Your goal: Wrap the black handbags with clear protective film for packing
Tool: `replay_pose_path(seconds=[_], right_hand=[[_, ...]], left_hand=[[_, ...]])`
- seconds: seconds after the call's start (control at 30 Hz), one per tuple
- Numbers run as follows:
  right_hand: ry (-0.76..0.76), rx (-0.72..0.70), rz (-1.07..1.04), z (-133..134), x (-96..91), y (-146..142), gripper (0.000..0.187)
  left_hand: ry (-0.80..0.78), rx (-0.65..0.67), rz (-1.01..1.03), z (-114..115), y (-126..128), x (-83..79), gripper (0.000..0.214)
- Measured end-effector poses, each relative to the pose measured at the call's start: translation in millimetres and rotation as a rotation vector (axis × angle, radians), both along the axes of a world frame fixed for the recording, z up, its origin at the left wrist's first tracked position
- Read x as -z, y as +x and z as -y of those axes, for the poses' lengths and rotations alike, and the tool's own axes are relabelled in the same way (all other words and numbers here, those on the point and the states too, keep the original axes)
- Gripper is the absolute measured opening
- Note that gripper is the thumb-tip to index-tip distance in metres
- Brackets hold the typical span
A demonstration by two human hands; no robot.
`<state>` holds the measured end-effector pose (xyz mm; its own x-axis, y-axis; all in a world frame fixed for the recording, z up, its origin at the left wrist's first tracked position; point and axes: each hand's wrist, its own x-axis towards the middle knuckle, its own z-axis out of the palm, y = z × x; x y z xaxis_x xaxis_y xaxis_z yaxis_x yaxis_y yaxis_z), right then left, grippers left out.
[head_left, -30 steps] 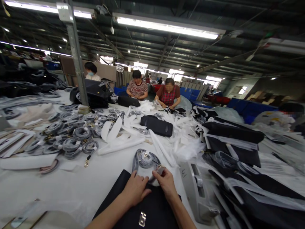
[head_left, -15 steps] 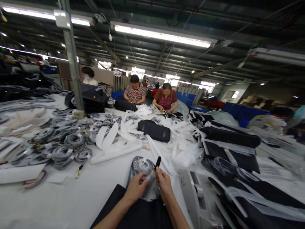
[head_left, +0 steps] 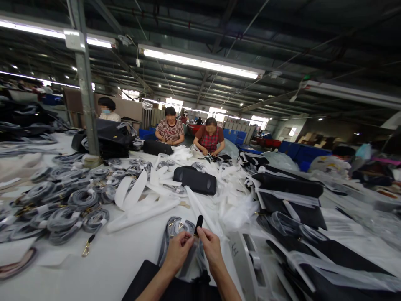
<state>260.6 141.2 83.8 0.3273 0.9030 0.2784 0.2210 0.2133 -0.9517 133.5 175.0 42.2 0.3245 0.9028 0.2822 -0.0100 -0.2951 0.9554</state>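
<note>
A black bag (head_left: 191, 289) lies on the counter (head_left: 115, 253), a coiled strap (head_left: 173, 221) beyond it. Also beyond the bag, the right hand (head_left: 210, 246) has its grip pinching a black tab (head_left: 198, 225); the left hand's (head_left: 178, 251) I cannot tell. Adjusting the tab seems underway, calling next for steadiness.

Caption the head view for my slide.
Right hand holding a black tab, left hand close beside it, near a black bag and gray coiled strap.

Black tab (head_left: 199, 221), rounded end up, coiled grey strap (head_left: 171, 229) behind, black bag (head_left: 142, 279) below
</note>
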Motion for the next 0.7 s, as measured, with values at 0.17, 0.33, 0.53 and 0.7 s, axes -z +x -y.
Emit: replay_pose_path(seconds=[0.17, 0.33, 0.53, 0.7], right_hand=[[0.022, 0.007, 0.047, 1, -2.1, 0, 0.041], [0.039, 0.004, 0.070, 2, -4.6, -1, 0.041], [0.068, -0.022, 0.098, 3, -10.9, -3, 0.041], [0.071, -0.037, 0.090, 2, -9.2, -4, 0.042]], left_hand=[[0.010, -0.026, 0.038, 4, 2, -3.0, 0.028], [0.024, -0.079, 0.083, 9, 3, -3.8, 0.030], [0.050, -0.103, 0.177, 11, 3, -12.4, 0.033], [-0.001, -0.030, 0.206, 9, 3, -13.0, 0.037]])
